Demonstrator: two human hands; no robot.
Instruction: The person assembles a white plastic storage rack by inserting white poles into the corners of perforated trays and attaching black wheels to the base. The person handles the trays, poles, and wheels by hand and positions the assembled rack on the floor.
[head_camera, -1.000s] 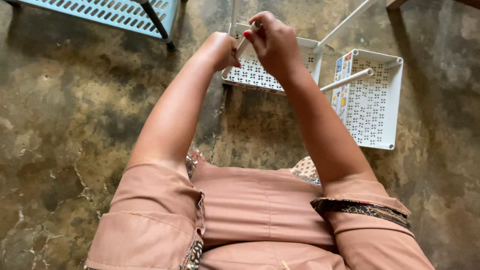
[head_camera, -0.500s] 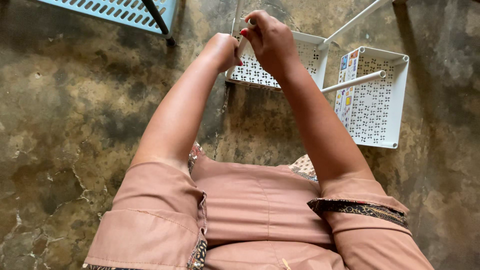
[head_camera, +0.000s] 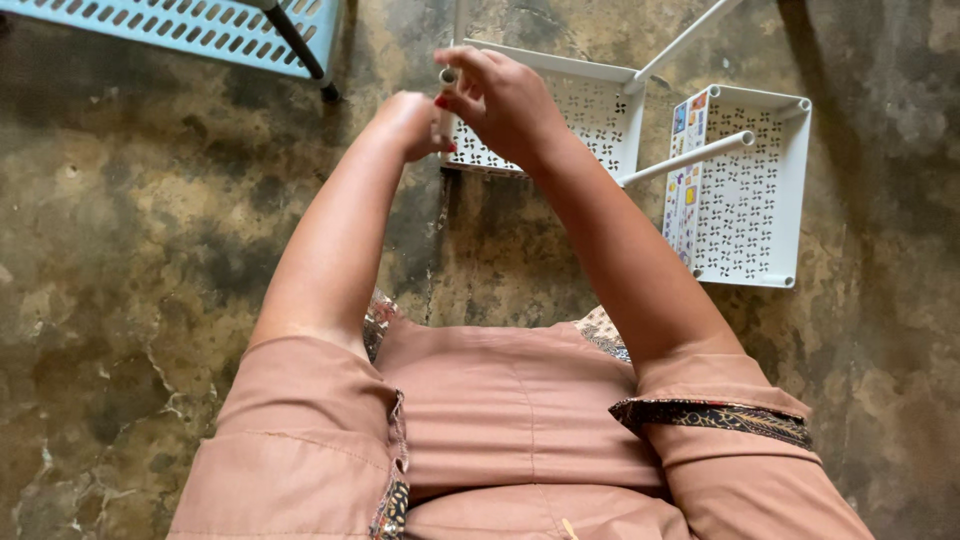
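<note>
Seen from the head camera, both hands meet near twelve o'clock over a stained concrete floor (head_camera: 130, 250). The right hand (head_camera: 505, 100) has its grip pinched together on the top end of a slim white tube (head_camera: 446, 85), fingertips with red nails curled round it. The left hand (head_camera: 415, 125) sits just beside it at the nine o'clock side, closed round the same tube lower down, though most of its fingers are hidden behind the wrist. The tube stands roughly upright between the two hands.

Directly behind the hands lies a white perforated shelf tray (head_camera: 590, 110), and at about two o'clock from it a second white tray (head_camera: 750, 190) with a colourful label strip along its left edge. Two white rods cross the trays: one (head_camera: 690, 158) slants between them, another (head_camera: 690, 40) runs toward one o'clock. At eleven o'clock a pale blue perforated tray (head_camera: 180, 25) rests on a dark leg (head_camera: 300, 45)
</note>
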